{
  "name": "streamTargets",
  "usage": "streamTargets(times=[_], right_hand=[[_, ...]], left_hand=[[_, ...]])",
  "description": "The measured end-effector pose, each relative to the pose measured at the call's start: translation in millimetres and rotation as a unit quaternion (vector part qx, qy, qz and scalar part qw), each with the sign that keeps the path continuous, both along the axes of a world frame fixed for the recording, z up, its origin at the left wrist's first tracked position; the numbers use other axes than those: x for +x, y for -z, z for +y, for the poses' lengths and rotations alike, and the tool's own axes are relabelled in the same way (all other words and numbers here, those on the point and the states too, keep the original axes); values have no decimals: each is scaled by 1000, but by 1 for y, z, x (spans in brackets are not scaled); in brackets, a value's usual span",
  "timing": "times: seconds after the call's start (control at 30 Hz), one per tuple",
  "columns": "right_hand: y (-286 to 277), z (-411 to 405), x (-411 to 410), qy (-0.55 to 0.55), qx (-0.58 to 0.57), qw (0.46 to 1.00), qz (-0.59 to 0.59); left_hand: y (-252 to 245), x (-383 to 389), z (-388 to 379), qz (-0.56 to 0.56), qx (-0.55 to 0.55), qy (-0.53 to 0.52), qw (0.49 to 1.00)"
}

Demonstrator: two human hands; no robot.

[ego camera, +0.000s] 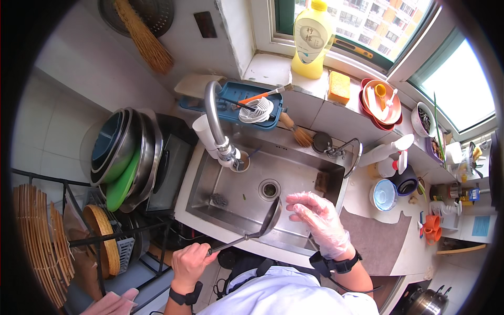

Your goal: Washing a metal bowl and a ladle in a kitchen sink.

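My left hand (191,262), bare, grips the handle of a long-handled metal cooking utensil (271,220). Its dark curved head is seen nearly edge-on over the front of a stainless steel sink (232,183); whether it is a ladle or a spatula is unclear. Just right of that head, my right hand (319,220) wears a clear plastic glove, its fingers apart and nothing in them. Beyond the head is the drain strainer (269,189) with dark bits in it. A steel wool scourer (219,199) and a brown block (321,182) lie in the basin.
A curved faucet (214,114) rises at the sink's back left, above a cup (245,163). Stacked basins (130,157) stand left. Behind are a blue tray (232,92), a yellow detergent bottle (311,43) and an orange sponge (339,87). A brown mat (374,244) covers the right counter.
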State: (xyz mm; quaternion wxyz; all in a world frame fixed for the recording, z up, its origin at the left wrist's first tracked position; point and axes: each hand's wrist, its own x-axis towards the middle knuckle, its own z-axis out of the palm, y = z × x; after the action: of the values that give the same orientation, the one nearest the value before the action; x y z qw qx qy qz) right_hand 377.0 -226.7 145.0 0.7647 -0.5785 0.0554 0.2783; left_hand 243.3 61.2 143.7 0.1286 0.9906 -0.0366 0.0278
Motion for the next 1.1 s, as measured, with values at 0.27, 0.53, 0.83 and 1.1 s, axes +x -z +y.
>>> streamTargets(times=[0.27, 0.53, 0.83, 1.1], right_hand=[[26, 15, -18, 32, -126, 988, -89], [14, 22, -18, 45, -182, 976, -114], [27, 27, -18, 77, -165, 972, -148], [28, 20, -19, 85, 89, 990, 67]], left_hand=[[-5, 0, -4, -5, 44, 10, 999], [-4, -4, 1, -22, 73, 32, 997], [-1, -4, 0, -26, 52, 23, 998], [2, -7, 1, -19, 14, 12, 1000]])
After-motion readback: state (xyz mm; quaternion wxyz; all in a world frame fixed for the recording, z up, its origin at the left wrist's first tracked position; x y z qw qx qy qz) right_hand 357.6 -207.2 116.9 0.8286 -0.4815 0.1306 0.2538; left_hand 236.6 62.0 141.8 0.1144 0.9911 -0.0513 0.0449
